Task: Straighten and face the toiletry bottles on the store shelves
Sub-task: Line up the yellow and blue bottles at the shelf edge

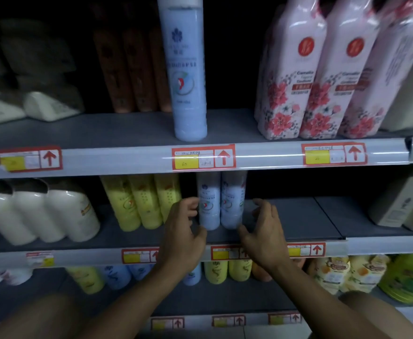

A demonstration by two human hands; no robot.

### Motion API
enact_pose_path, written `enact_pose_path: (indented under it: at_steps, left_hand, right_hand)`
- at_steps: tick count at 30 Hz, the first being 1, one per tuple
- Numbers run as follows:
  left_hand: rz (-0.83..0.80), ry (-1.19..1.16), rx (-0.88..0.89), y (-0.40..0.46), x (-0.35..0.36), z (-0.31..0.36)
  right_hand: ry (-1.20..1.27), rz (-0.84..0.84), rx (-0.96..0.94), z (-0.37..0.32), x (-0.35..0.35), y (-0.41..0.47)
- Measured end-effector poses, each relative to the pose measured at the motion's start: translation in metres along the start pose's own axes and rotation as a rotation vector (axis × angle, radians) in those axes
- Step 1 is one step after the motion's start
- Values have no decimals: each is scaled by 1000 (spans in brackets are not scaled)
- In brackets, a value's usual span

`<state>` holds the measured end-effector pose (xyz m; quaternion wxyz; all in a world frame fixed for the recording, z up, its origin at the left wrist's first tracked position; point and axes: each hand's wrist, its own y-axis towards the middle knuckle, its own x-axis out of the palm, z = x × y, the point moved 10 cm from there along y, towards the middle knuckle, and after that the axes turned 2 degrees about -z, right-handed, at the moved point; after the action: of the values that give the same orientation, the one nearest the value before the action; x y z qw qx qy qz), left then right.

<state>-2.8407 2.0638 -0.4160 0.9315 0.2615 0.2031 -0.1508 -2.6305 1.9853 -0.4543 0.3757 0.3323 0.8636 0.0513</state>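
The two pale blue bottles point(221, 201) are flanked by the left hand point(184, 237) and right hand point(265, 232), fingers relaxed, nothing grasped; a careless squeeze could tip them against the yellow bottles point(137, 201).

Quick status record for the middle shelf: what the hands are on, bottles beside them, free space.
left hand: fingers curled against the left pale blue bottle, grip looks loose
right hand: open, curved beside the right pale blue bottle, contact unclear
blue pair: upright, side by side, set back from the shelf edge
left neighbours: yellow bottles, then white bottles
right of pair: bare shelf
top shelf: one tall blue bottle at the front edge
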Motion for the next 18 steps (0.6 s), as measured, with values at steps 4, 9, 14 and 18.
enact_pose_path:
  at_steps: [4,9,14,18]
  left_hand:
    - [-5,40,58,-7,-11,28]
    - [-2,22,121,-9,-33,69]
    - [67,31,223,-3,-64,110]
    - [102,33,262,4,-86,138]
  right_hand:
    - [-1,4,-3,-6,-13,-12]
    - [9,46,-8,-16,-29,-36]
    - [53,73,-64,-47,-54,-51]
    - [120,134,-116,-84,-90,-49]
